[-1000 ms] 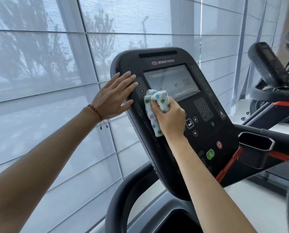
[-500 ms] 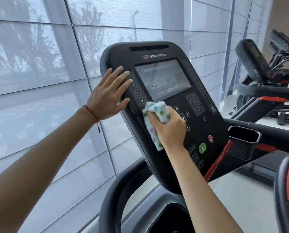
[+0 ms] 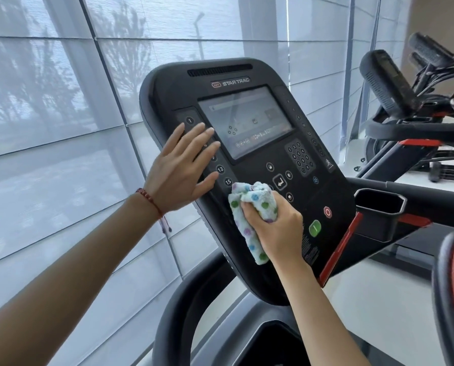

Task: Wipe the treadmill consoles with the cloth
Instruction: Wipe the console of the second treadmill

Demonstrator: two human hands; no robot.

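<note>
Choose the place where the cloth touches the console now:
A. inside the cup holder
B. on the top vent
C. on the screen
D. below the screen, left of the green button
D: the right hand presses the cloth on the console under the screen, left of the green button.

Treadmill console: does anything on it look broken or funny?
Nothing looks broken. The console is whole and its screen is lit. The left hand rests flat over the numbered buttons, and the right hand presses the dotted cloth below the screen.
</note>
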